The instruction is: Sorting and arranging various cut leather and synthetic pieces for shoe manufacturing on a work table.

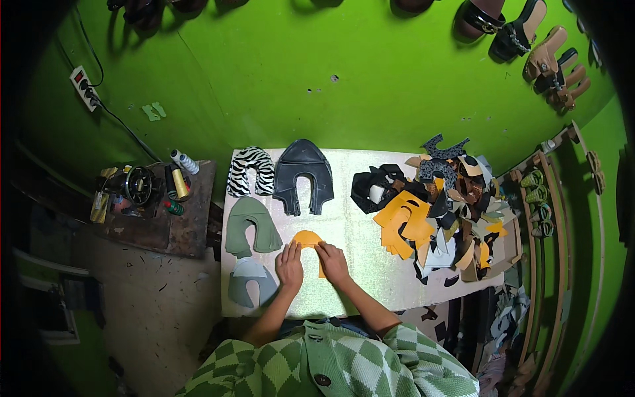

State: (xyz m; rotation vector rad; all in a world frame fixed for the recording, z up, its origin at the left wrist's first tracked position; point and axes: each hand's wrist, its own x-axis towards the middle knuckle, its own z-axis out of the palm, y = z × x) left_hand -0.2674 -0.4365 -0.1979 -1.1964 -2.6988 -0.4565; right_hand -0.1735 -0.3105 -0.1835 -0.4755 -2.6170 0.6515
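Observation:
On the white tabletop [370, 278] right in front of me lies an orange U-shaped shoe upper piece [307, 236], its curved end pointing away from me. My left hand [289, 266] grips its left side with fingers closed on it, covering much of that leg. Opposite, my right hand [333, 264] has its fingertips closed on the right side. Similar U-shaped pieces lie to the left and beyond: a zebra-print one [264, 171], a green one [246, 209], a grey-blue one [264, 288] and a larger black one [302, 157].
Leather scraps [456, 198] and orange cut pieces [405, 218] are heaped on the table's right. At left, a dark side table [178, 228] carries thread spools [180, 182] and a handwheel [139, 185]. A wooden rack [552, 251] with sandals [537, 193] stands right. Sandals hang on the green wall [264, 86].

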